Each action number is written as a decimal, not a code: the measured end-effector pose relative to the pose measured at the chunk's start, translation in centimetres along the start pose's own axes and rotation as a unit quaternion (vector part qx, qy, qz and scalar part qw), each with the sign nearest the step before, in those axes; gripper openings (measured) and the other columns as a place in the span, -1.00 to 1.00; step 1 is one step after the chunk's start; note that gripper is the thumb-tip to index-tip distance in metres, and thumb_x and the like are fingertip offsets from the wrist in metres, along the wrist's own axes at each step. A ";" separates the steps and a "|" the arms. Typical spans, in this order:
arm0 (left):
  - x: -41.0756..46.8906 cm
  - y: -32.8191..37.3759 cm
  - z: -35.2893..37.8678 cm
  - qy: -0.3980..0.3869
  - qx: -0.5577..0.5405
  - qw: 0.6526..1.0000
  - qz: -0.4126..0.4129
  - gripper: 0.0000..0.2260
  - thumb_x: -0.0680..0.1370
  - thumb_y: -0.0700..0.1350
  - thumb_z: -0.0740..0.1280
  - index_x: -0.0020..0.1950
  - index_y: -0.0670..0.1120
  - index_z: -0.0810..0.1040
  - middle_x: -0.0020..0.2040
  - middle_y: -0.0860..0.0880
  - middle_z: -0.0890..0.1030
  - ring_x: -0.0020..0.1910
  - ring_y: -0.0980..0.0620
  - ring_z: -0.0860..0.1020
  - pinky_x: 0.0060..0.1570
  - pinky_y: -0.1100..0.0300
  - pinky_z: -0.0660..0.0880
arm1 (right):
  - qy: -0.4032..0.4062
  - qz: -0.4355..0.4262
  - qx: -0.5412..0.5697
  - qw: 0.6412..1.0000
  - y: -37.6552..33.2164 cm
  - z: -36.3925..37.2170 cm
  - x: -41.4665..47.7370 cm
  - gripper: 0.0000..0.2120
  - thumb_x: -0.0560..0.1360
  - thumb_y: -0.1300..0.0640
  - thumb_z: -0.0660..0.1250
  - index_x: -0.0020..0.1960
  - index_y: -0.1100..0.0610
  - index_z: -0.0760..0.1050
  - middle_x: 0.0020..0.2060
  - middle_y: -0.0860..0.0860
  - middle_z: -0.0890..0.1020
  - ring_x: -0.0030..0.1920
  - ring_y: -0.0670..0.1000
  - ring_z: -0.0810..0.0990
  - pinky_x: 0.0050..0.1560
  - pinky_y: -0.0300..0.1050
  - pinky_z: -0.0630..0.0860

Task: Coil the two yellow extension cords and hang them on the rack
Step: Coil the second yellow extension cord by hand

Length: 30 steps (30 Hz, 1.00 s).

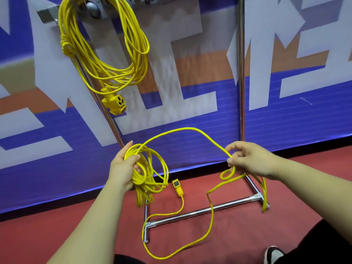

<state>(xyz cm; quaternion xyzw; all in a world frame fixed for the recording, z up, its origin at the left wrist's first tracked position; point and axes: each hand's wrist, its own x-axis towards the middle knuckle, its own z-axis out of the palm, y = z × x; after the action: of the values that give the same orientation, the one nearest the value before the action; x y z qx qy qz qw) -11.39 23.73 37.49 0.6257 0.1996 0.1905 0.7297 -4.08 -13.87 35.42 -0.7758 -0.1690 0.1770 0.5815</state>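
Yellow extension cord (142, 181), part-coiled: its slack lies on the red floor (76, 235) below both hands and crosses the base bar of the chrome tube rack (200, 213). Its yellow socket block (177, 188) rests below and between the hands. Left hand (123, 164): fingers curled round the bundle of loops. Right hand (249, 159): pinches the strand arching over from the left hand. Beyond, above the left hand: second yellow coiled cord (106, 54) hangs on the rack.

Rack (202, 213) tubes are shiny chrome-looking metal, pretty mirror-like. Both yellow cords (210, 212) have a smooth, slightly glossy plastic jacket. Floor (238, 250) is matte red, maybe rubbery. Banner (190, 103) behind looks like ribbed printed plastic.
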 end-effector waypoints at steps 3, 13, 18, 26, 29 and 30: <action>-0.2 -0.2 0.6 -0.032 0.008 0.999 0.001 -0.46 0.57 -0.38 0.31 0.39 0.17 0.50 -0.31 -0.05 0.53 -0.52 0.08 0.35 -0.51 0.24 0.37 | 0.026 0.006 0.108 0.994 -1.4 1.1 -0.2 -0.80 0.59 0.30 0.35 0.18 0.13 0.51 -0.25 0.14 0.63 -0.18 0.15 0.70 -0.22 -0.04 0.64; 1.5 -0.7 0.4 0.124 -0.150 0.980 -0.028 -0.48 0.55 -0.39 0.27 0.43 0.03 0.49 -0.17 -0.09 0.57 -0.54 0.12 0.36 -0.51 0.29 0.35 | 0.016 0.082 0.183 0.980 -1.4 -0.4 0.1 -0.78 0.61 0.28 0.27 0.19 0.17 0.60 -0.42 -0.02 0.39 -0.46 -0.08 0.23 -0.48 -0.25 0.25; 1.7 -0.9 -0.1 0.176 -0.153 0.972 -0.030 -0.49 0.53 -0.38 0.30 0.39 0.05 0.54 -0.13 -0.09 0.60 -0.50 0.10 0.37 -0.49 0.26 0.36 | -0.127 0.163 0.055 0.977 0.4 -1.7 -0.4 -0.78 0.58 0.39 0.19 0.13 0.22 0.54 -0.48 -0.01 0.41 -0.48 -0.06 0.33 -0.25 -0.11 0.42; 1.1 -0.2 0.0 0.166 -0.178 0.970 -0.024 -0.50 0.53 -0.40 0.28 0.38 0.02 0.54 -0.19 -0.07 0.57 -0.52 0.12 0.38 -0.49 0.28 0.35 | -0.112 0.172 -0.103 0.973 1.9 -3.7 0.0 -0.87 0.56 0.30 0.32 0.03 0.14 0.60 -0.33 0.06 0.56 -0.36 0.00 0.52 -0.29 -0.19 0.49; 1.0 -0.2 0.0 0.159 -0.177 0.971 -0.023 -0.50 0.54 -0.39 0.27 0.40 0.02 0.53 -0.19 -0.07 0.56 -0.49 0.12 0.38 -0.49 0.28 0.36 | -0.064 0.143 -0.087 0.984 1.9 -4.0 -0.3 -0.90 0.56 0.28 0.36 0.05 0.18 0.61 -0.30 0.08 0.60 -0.34 -0.01 0.54 -0.35 -0.24 0.48; 1.0 -0.2 0.0 0.161 -0.178 0.970 -0.023 -0.50 0.54 -0.39 0.27 0.40 0.01 0.52 -0.19 -0.07 0.56 -0.49 0.12 0.38 -0.49 0.28 0.36 | -0.038 0.125 -0.062 0.989 1.7 -4.1 -0.4 -0.91 0.56 0.28 0.38 0.04 0.19 0.62 -0.29 0.10 0.62 -0.36 -0.02 0.52 -0.37 -0.24 0.46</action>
<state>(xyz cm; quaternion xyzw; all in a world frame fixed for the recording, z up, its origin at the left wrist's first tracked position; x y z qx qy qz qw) -10.57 24.24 37.25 0.4422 0.2922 0.3043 0.7915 -2.37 -17.92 34.91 -0.8185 -0.1031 0.2664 0.4986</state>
